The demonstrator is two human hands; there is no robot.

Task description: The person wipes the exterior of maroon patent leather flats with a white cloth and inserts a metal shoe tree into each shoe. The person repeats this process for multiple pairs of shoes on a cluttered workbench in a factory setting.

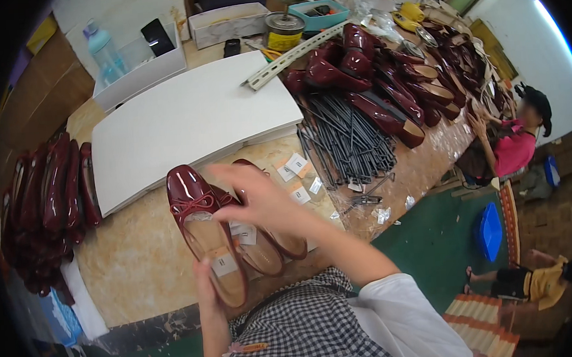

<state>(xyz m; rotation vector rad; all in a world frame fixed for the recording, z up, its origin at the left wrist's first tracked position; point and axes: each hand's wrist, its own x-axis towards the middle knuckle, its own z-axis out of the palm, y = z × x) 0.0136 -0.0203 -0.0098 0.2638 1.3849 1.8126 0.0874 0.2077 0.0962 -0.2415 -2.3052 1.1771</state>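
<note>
A glossy dark red ballet flat (185, 182) with a bow and a tan insole is tilted up in front of me, toe pointing away. My left hand (205, 285) grips it along its left side near the heel. My right hand (254, 196), slightly blurred, reaches over the shoe's right side with thumb and fingers apart. Its thumb is close to the shoe's opening; whether it touches cannot be made out. A pale label (224, 264) lies on the insole. Just right of it are two more red flats (263, 260), partly covered by my right hand and wrist.
Red shoes are piled at the left (57, 190) and far right (358, 65). A stack of white boards (192, 119) lies behind my hands. Dark metal rods (348, 136) and small tags (297, 165) lie to the right. A person in pink (516, 147) works beyond.
</note>
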